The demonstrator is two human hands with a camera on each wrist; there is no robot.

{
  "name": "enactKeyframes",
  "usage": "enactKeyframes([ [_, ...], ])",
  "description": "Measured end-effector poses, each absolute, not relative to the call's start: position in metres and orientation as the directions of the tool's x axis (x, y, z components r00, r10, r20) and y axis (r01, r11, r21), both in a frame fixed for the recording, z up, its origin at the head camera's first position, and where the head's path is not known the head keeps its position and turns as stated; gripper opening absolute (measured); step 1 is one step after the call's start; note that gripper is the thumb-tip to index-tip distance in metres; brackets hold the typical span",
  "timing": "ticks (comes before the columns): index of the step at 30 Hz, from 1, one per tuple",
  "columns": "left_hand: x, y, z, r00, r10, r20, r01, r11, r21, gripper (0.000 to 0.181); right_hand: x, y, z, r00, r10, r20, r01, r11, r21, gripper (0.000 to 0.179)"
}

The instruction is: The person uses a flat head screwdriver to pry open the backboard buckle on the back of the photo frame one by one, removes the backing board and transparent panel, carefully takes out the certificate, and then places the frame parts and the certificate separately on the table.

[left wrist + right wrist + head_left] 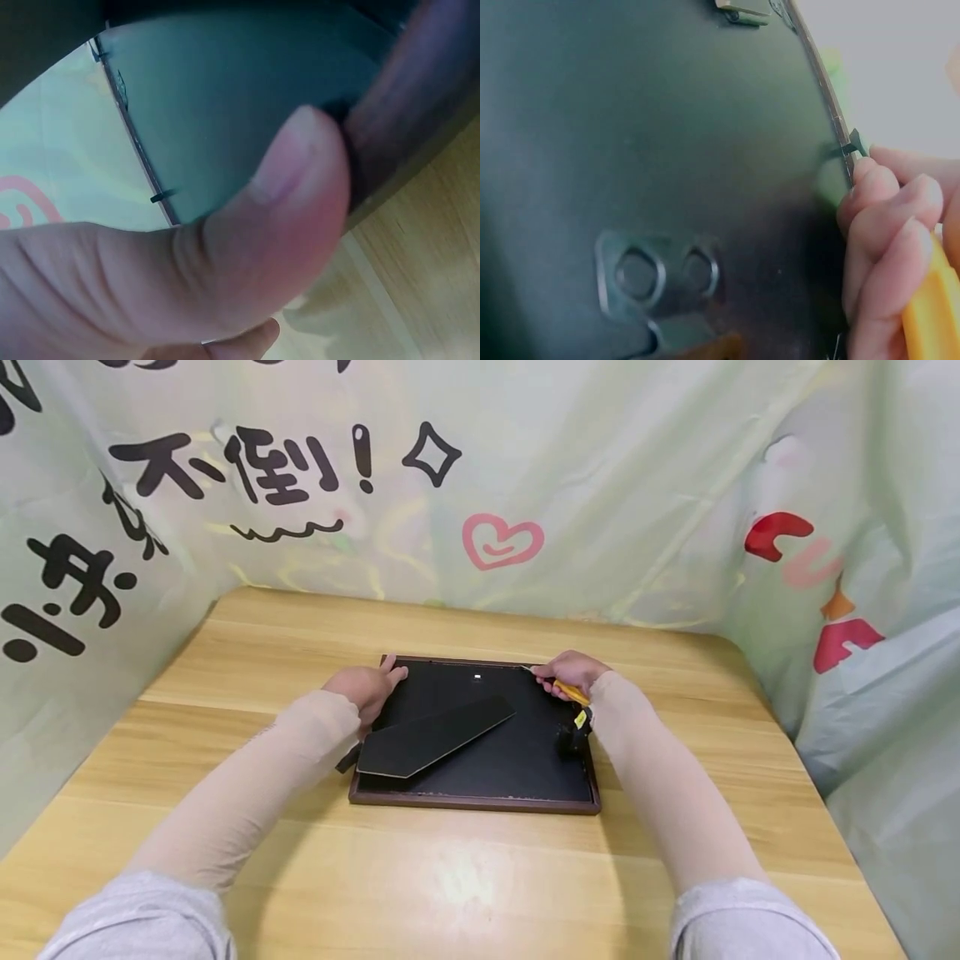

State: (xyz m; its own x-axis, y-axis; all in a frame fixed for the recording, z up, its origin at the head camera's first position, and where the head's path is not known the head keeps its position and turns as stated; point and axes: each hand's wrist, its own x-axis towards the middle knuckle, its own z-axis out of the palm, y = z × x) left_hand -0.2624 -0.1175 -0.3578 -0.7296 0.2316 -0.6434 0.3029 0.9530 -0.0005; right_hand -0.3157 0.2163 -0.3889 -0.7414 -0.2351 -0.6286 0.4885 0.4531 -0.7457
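A picture frame with a dark brown rim lies back up on the table. Its black backboard carries a black stand leg, angled across it. At the far left corner my left hand holds the rim, the thumb on its side in the left wrist view. My right hand grips a yellow-handled tool at the far right corner; fingers hide the tool's kind. Beside those fingertips, a small dark tab stands bent up at the rim. Another tab shows in the left wrist view.
The wooden table extends around the frame. Behind it hangs a pale printed curtain, which also runs down both sides. A metal hinge plate sits on the backboard, with a small hanger near the far rim.
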Motion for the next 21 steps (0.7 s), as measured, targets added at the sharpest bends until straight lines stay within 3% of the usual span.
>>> enactKeyframes([
  [5,-0.262,-0.119,-0.357,-0.747,0.232,-0.623,0.286,0.958,0.014,0.125,-0.317,0.215,-0.387,-0.729,-0.231,-0.645,0.511,0.443,-0.736,0.025],
  [11,-0.254,-0.120,-0.359,-0.774,0.265,-0.575,0.350,0.936,-0.038,0.114,-0.318,0.220,-0.393,-0.696,-0.274,-0.663,0.526,0.433,-0.732,0.025],
  [21,-0.254,-0.121,-0.360,-0.775,0.275,-0.569,0.294,0.954,0.060,0.125,-0.317,0.227,-0.385,-0.683,-0.302,-0.665,0.516,0.444,-0.732,0.027],
])
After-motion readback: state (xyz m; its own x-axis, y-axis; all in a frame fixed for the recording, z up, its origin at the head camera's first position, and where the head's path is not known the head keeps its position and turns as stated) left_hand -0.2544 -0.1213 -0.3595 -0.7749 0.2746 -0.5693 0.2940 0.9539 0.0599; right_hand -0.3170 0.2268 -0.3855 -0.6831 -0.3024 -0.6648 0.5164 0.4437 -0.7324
